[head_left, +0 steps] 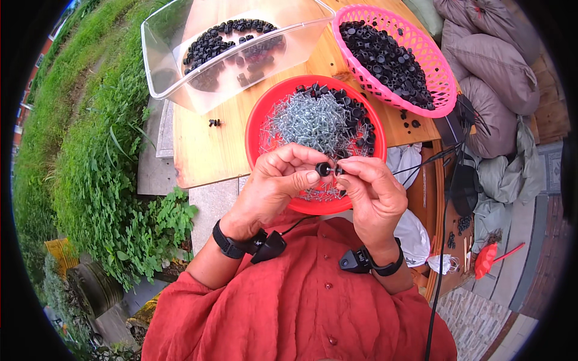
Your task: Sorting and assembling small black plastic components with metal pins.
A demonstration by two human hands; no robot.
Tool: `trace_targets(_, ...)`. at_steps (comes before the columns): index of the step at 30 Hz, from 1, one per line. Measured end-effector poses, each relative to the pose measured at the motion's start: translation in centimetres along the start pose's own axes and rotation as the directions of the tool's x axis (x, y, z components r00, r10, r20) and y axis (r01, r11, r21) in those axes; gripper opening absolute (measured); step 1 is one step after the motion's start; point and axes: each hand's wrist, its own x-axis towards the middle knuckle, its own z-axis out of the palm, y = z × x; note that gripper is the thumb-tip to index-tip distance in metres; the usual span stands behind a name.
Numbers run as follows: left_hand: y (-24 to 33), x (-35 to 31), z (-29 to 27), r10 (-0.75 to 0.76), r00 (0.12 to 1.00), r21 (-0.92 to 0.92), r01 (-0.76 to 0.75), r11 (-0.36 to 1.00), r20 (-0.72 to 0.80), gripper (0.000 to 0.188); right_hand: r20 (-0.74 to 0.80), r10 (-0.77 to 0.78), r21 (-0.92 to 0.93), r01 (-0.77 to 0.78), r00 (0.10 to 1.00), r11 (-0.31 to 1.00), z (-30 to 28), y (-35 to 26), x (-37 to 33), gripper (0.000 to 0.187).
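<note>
Over the near part of a red basin (254,114), my two hands meet fingertip to fingertip. My left hand (278,178) pinches a small round black plastic cap (323,169) between thumb and fingers. Against it, my right hand (374,194) pinches another small black plastic piece (339,171), partly covered by the fingers. A short bit of metal, like a screw shank, shows between the two pieces. The basin holds a heap of silvery screws (310,120), with black plastic pieces (355,111) along its far and right side.
A clear plastic box (156,66) with black pieces stands at the far left of the wooden table (208,150). A pink basket (442,72) full of black caps stands far right. Loose pieces (215,123) lie on the table. Black cables (447,240) hang at the right.
</note>
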Motion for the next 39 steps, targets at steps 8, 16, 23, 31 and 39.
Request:
trace_targets(8, -0.2, 0.1, -0.4, 0.045, 0.999, -0.01, -0.045, 0.999, 0.019, 0.024, 0.028, -0.079, -0.078, 0.081, 0.997, 0.994, 0.2, -0.4, 0.5, 0.019)
trace_targets(16, -0.3, 0.1, -0.2, 0.084, 0.996, 0.133, -0.082, 0.988, -0.01, 0.022, 0.085, -0.111, -0.111, 0.12, 0.99, 0.986, 0.2, -0.1, 0.5, 0.017)
trace_targets(23, -0.9, -0.4, 0.1, 0.209, 0.978, 0.274, -0.197, 0.941, -0.014, 0.027, 0.133, 0.24, 0.301, -0.27, 0.962, 0.915, 0.2, 1.2, 0.2, 0.018)
trace_targets(31, -0.9, -0.8, 0.4, 0.336, 0.942, 0.399, -0.312, 0.862, 0.01, 0.035, 0.324, 0.441, 0.497, -0.547, 0.837, 0.674, -0.5, 0.9, 0.6, 0.016)
trace_targets(39, -0.4, -1.0, -0.2, 0.427, 0.898, 0.613, -0.399, 0.682, 0.109, 0.033, 0.385, 0.473, 0.432, -0.607, 0.793, 0.667, -0.7, 0.6, 1.0, 0.012)
